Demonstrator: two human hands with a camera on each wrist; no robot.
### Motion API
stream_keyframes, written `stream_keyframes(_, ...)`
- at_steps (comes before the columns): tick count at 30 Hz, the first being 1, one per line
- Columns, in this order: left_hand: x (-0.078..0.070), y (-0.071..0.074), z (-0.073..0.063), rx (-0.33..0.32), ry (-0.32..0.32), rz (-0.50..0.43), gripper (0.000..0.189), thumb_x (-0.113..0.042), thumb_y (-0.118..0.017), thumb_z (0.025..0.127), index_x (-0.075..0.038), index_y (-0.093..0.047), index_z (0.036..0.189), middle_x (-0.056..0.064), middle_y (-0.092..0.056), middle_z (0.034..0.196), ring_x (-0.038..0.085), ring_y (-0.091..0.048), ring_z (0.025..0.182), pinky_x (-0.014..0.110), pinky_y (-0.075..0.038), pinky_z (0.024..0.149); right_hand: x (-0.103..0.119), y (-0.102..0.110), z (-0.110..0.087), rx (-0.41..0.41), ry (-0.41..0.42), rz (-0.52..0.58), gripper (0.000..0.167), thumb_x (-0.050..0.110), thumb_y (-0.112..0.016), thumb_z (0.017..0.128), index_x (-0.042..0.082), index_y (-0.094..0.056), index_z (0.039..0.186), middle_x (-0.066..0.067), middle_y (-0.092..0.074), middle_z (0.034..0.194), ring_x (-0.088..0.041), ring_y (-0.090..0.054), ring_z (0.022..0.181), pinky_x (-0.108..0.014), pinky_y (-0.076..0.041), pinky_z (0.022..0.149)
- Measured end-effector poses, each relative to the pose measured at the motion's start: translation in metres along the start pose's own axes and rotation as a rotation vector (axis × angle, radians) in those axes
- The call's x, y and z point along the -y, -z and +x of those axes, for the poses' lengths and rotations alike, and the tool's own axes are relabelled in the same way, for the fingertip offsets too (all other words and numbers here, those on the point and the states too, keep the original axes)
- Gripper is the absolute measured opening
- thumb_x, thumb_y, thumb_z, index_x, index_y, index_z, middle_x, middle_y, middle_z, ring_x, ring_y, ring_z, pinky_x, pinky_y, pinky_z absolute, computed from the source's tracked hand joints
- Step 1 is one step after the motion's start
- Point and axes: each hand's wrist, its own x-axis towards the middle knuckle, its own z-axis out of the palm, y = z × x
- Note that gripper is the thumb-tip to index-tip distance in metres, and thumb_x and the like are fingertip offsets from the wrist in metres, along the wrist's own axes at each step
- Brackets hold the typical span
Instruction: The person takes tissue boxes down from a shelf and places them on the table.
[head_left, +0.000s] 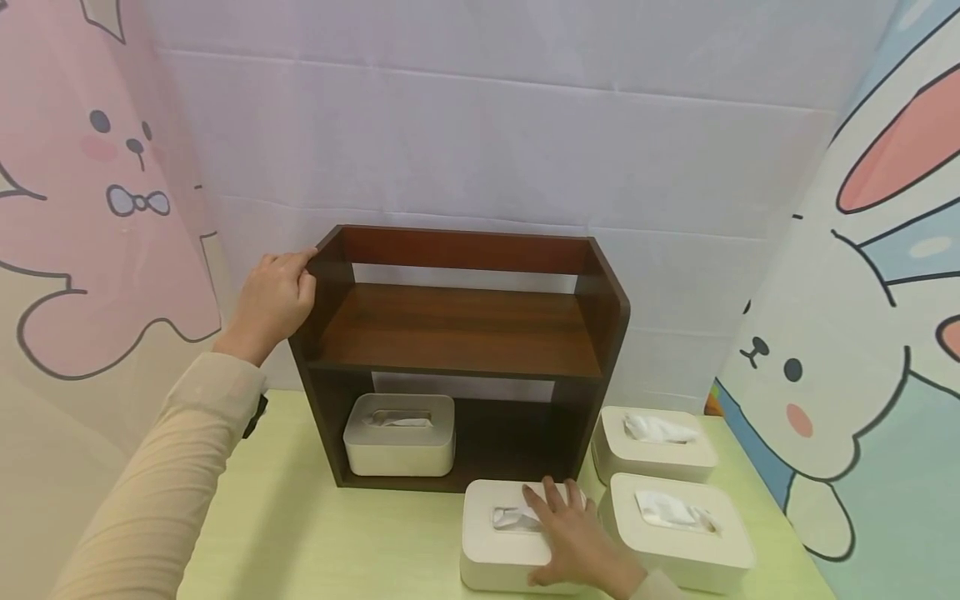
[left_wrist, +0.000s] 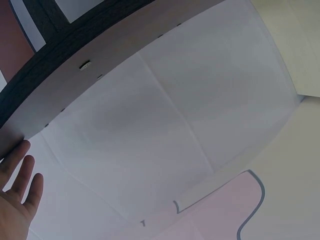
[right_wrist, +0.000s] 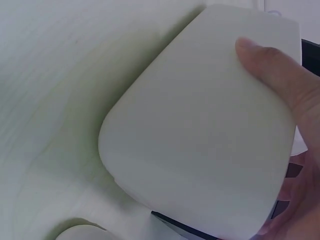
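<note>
My left hand [head_left: 273, 292] touches the left side panel of a dark brown two-tier wooden shelf [head_left: 457, 367] near its top. In the left wrist view its visible fingers [left_wrist: 20, 177] are fairly straight against that panel. My right hand [head_left: 577, 533] spans the right part of a white tissue box [head_left: 487, 537] in front of the shelf. Its thumb [right_wrist: 270, 62] lies on the box's near side, and the fingers reach over the lid to the far edge. A similar tissue box [head_left: 401, 458] stands in the lower compartment, at the left.
Two more white tissue boxes, a rear one [head_left: 656, 467] and a front one [head_left: 675, 558], stand right of the shelf, with tissue poking out. Everything rests on a pale green table [head_left: 360, 542]. A white cloth [head_left: 480, 150] hangs behind, with cartoon rabbit panels on both sides.
</note>
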Motion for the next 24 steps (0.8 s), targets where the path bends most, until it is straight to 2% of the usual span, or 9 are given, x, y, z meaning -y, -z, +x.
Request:
stream_keyframes(11,0.001,0.0,-0.001,0.004,0.004,-0.002,0.043,-0.011,-0.03,0.092,0.004,-0.051,0.126,0.026,-0.055,0.121,0.045,-0.047,0.103,0.054,-0.037,0.092,0.004,0.0,-0.002,0.007,-0.01,-0.005,0.111,0.057,-0.08,0.043,0.01,-0.04,0.135,-0.027,-0.043,0.132,-0.056,-0.04,0.113,-0.065,-0.042,0.075)
stream_keyframes(17,0.001,0.0,0.0,0.02,0.01,0.002,0.044,-0.013,-0.029,0.092,0.003,-0.05,0.127,0.026,-0.055,0.122,0.044,-0.047,0.105,0.054,-0.036,0.094,0.004,0.004,-0.002,0.047,-0.021,0.021,0.113,0.059,-0.08,0.043,0.01,-0.038,0.136,-0.028,-0.04,0.133,-0.058,-0.037,0.115,-0.068,-0.039,0.077)
stream_keyframes(24,0.0,0.0,0.0,0.015,0.007,0.01,0.043,-0.012,-0.03,0.092,0.003,-0.05,0.127,0.026,-0.055,0.121,0.045,-0.047,0.104,0.055,-0.036,0.092,0.003,0.021,0.003,0.121,0.006,0.084,0.107,0.064,-0.074,0.05,0.007,-0.041,0.134,-0.029,-0.042,0.132,-0.06,-0.038,0.112,-0.07,-0.035,0.081)
